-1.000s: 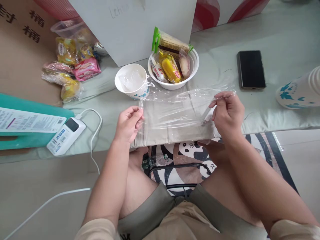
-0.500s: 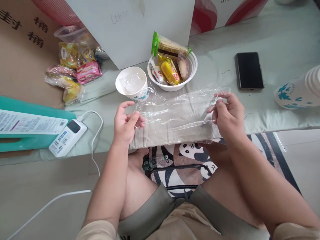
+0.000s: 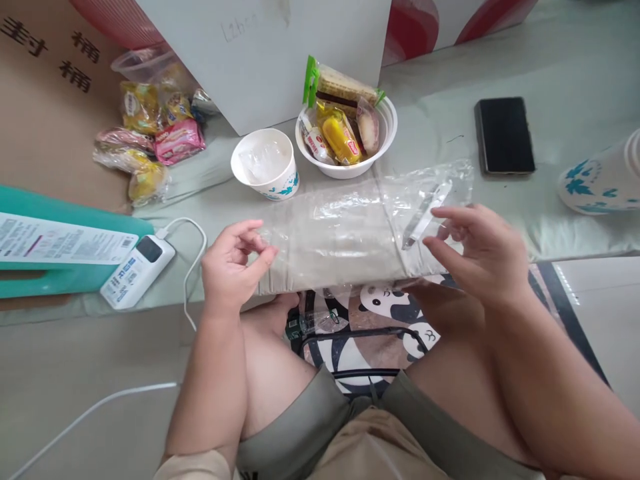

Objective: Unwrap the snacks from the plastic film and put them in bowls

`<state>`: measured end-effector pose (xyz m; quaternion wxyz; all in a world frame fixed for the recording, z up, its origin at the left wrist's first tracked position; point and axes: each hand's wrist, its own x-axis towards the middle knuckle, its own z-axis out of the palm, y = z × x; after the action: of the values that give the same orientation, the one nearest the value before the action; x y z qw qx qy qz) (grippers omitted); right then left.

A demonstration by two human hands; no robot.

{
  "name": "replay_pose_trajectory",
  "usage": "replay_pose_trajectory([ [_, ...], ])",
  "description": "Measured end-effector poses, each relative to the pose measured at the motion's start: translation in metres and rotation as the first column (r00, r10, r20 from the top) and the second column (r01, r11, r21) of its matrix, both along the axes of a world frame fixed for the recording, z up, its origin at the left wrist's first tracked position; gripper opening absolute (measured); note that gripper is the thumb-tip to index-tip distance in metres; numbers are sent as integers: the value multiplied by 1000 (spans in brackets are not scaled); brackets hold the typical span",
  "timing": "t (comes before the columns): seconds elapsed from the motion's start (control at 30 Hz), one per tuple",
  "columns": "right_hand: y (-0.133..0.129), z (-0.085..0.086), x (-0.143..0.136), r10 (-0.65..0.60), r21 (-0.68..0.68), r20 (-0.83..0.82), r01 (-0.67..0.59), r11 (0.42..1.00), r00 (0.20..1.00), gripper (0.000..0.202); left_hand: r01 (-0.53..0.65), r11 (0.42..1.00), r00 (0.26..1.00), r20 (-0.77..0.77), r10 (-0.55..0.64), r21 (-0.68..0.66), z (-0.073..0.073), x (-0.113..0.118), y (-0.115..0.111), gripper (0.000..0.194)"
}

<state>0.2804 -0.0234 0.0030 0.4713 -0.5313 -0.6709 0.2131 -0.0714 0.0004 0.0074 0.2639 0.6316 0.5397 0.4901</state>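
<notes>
A clear plastic bag (image 3: 345, 227) lies spread over the front part of the cloth-covered surface. My left hand (image 3: 237, 263) is at its left end, thumb and fingertips near each other at the plastic; whether they pinch it is hard to see. My right hand (image 3: 483, 250) is at the right end, thumb and index finger apart, beside a small white and grey tool (image 3: 427, 215) lying on or under the plastic. Behind the bag stand a paper cup (image 3: 265, 165) with crumpled clear plastic inside and a white bowl (image 3: 345, 170) of wrapped snacks.
A black phone (image 3: 505, 136) and stacked paper cups (image 3: 600, 177) are on the right. On the left are wrapped snacks (image 3: 179, 141), a green container (image 3: 65, 243) and a white power bank (image 3: 137, 272) with a cable. A large white box (image 3: 270, 60) stands behind.
My hands have moved apart, the left one leftwards and the right one rightwards. The plastic lies flatter, and the white and grey tool now shows clearly by my right hand.
</notes>
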Motion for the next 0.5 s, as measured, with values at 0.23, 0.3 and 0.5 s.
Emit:
replay_pose_trajectory([
  [0.23,6,5,-10,-120,190,58,107,976,991,8,26,997,983,177,-38,73,-8,-4,12,29],
  [0.3,4,6,-13,-38,177,-21,41,983,999,11,133,990,909,404,-106,-39,-1,3,10,34],
  [0.5,8,-1,-24,-108,-91,-338,82,992,935,13,124,937,837,542,78,-326,5,27,20,43],
])
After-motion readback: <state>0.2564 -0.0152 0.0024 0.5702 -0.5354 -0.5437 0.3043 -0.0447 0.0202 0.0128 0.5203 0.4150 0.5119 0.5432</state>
